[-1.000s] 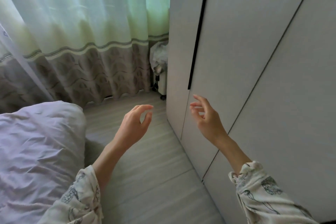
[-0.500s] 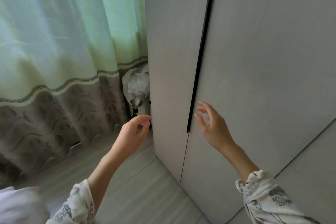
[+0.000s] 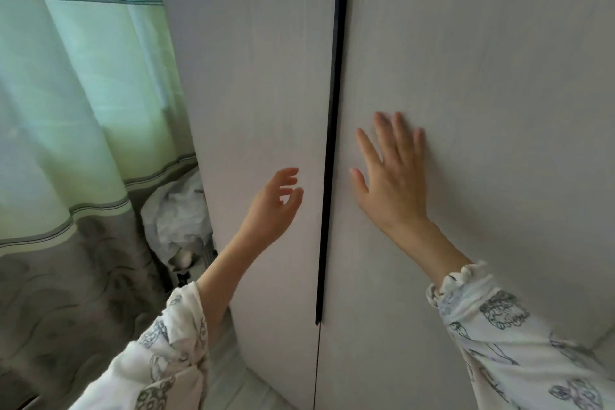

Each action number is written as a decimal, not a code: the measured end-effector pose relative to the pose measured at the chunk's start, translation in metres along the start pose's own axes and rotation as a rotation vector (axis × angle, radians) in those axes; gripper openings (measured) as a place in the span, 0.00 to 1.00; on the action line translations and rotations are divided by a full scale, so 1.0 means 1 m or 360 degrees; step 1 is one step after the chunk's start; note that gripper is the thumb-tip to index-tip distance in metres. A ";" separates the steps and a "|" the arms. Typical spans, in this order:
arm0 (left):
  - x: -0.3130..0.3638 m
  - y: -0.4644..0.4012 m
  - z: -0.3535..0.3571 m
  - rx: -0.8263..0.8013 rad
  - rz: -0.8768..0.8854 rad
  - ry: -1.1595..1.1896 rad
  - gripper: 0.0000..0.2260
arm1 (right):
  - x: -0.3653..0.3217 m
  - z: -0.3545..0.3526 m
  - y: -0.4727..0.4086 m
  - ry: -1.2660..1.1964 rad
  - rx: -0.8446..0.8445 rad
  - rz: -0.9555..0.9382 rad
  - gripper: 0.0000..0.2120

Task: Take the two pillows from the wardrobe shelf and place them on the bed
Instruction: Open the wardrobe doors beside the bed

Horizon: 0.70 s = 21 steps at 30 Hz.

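While my patterned sleeves (image 3: 519, 326) filled the bottom corners of the view, both of my forearms reached up and forward toward the wardrobe (image 3: 466, 43). A strip of pale floor (image 3: 259, 393) showed between them at the foot of the cabinet. My right hand (image 3: 391, 183) lay flat against the right-hand door, fingers straight and slightly spread, thumb out toward the dark vertical handle strip (image 3: 332, 143); it gripped nothing. My left hand (image 3: 276, 206) hung in front of the left-hand door (image 3: 259, 76), just beside that same strip, its fingers relaxed and loosely curved with the thumb apart from them, holding nothing either. Whether its fingertips touched the panel I could not tell.

Both doors stood closed, meeting at the dark strip, which ran from the top of the view down to a point below my wrists, where a thin seam carried on to the floor. The pillows were nowhere in view, since the closed fronts hid everything inside.

Farther off on my left, something wrapped in crumpled white plastic (image 3: 179, 216) stood in the gap beside the wardrobe's side panel. Behind it hung the curtain (image 3: 76, 93), teal at the top, pale green through the middle and grey with a swirling pattern at the bottom.
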State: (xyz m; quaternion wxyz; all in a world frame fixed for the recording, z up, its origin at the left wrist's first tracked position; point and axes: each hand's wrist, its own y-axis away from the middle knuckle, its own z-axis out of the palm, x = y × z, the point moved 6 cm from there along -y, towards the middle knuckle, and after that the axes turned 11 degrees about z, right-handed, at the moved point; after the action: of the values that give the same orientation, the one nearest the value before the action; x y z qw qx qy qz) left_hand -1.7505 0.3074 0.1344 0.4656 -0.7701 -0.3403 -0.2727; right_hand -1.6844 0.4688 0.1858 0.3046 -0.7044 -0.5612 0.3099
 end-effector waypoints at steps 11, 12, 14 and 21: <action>0.003 -0.050 0.040 -0.0123 0.0228 0.0207 0.17 | 0.008 0.037 -0.002 0.0637 0.0318 -0.0032 0.35; 0.003 -0.050 0.040 -0.0151 0.0232 0.0222 0.17 | 0.008 0.037 -0.002 0.0648 0.0328 -0.0028 0.35; 0.004 -0.050 0.039 -0.0246 0.0246 0.0283 0.17 | 0.007 0.036 -0.001 0.0679 0.0340 -0.0014 0.35; 0.001 -0.031 0.017 -0.0438 0.0325 0.0440 0.20 | -0.005 0.030 0.004 0.0718 0.0223 0.0152 0.34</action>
State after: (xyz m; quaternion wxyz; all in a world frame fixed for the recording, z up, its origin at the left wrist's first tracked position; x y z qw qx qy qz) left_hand -1.7725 0.3336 0.1446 0.4234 -0.8122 -0.1531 -0.3710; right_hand -1.7064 0.4653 0.1650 0.4554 -0.7586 -0.4222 0.1971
